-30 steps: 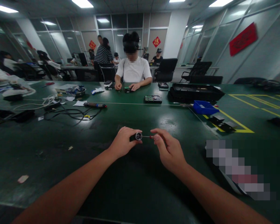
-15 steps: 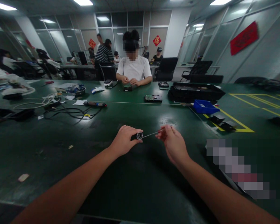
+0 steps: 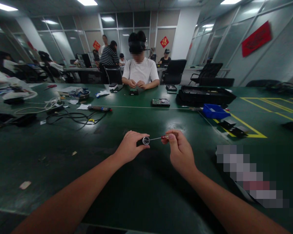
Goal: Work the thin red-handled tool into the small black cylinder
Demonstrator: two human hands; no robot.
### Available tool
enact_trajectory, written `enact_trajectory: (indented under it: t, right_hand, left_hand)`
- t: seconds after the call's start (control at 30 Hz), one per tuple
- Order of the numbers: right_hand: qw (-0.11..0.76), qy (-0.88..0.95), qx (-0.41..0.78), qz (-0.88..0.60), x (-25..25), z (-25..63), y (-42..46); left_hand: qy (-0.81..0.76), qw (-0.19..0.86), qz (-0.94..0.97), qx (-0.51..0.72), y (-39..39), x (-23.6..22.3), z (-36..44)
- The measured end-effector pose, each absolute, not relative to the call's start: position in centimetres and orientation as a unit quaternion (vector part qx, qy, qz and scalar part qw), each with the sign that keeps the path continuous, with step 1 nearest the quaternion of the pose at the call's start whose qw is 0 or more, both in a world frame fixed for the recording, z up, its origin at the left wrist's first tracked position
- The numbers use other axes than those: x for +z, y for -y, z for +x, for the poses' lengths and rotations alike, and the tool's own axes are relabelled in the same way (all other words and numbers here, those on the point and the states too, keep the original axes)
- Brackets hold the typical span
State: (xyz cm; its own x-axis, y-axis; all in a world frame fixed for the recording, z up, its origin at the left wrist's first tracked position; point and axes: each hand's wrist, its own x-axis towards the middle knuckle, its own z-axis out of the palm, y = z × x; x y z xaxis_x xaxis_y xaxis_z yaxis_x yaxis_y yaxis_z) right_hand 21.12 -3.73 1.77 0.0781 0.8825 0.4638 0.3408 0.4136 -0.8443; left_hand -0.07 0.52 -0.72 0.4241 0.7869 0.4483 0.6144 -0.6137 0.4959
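Between the thumb and fingers of my left hand is a small round metal-rimmed part, dark on its side, its open end turned toward me. My right hand is closed around the reddish, see-through handle of a thin screwdriver. The screwdriver's shaft points left, and its tip reaches the rim or the inside of the round part; which of the two I cannot tell. Both hands are above the green table.
Opposite me, a person handles a small dark device. A hard drive, a black tray and a blue bin are ahead. Black cables and an electric screwdriver lie left. A blurred-out object lies right.
My right hand has turned, with its thumb now on top of the handle, and more of the handle shows. The screwdriver shaft lies flatter. My left hand stays nearly in place.
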Motion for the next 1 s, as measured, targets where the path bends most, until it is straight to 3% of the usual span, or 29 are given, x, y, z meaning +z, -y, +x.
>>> enact_trajectory:
  t: [0.4,0.67,0.77,1.0]
  right_hand:
    - [0.464,0.743,0.090,-0.473,2.8,21.5,4.6]
    - [0.424,0.782,0.126,-0.439,3.1,21.4,4.9]
    - [0.448,0.753,0.177,-0.448,2.9,21.3,4.7]
    - [0.586,0.518,0.433,-0.447,1.1,21.3,2.4]
  left_hand:
    - [-0.415,0.120,0.837,0.337,-0.6,-0.9,-0.1]
    - [-0.418,0.121,0.836,0.334,-0.6,-0.9,0.0]
    - [-0.421,0.121,0.835,0.333,-0.7,-0.9,-0.1]
    - [-0.422,0.119,0.840,0.320,-0.6,-0.5,-0.1]
